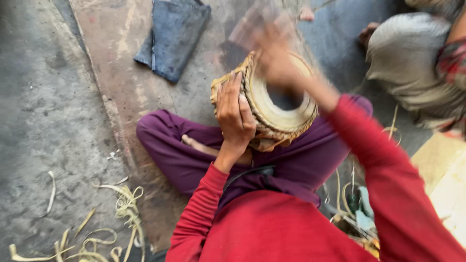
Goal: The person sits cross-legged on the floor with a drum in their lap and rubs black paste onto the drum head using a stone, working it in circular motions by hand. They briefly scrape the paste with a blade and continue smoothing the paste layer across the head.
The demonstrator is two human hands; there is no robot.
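The small drum point(272, 104) rests on the person's lap, above the crossed purple legs, its pale head turned toward 3 o'clock. The left hand point(235, 114) is clasped on the drum's laced side at 9 o'clock and steadies it. The right hand point(274, 58) is blurred over the upper rim at 12 o'clock; I cannot tell if it grips something. I judge the lacing is being worked now; the next move needs a firm hold. Pale strips point(104, 233) lie on the floor at 7 o'clock, a blue cloth point(174, 36) at 11 o'clock.
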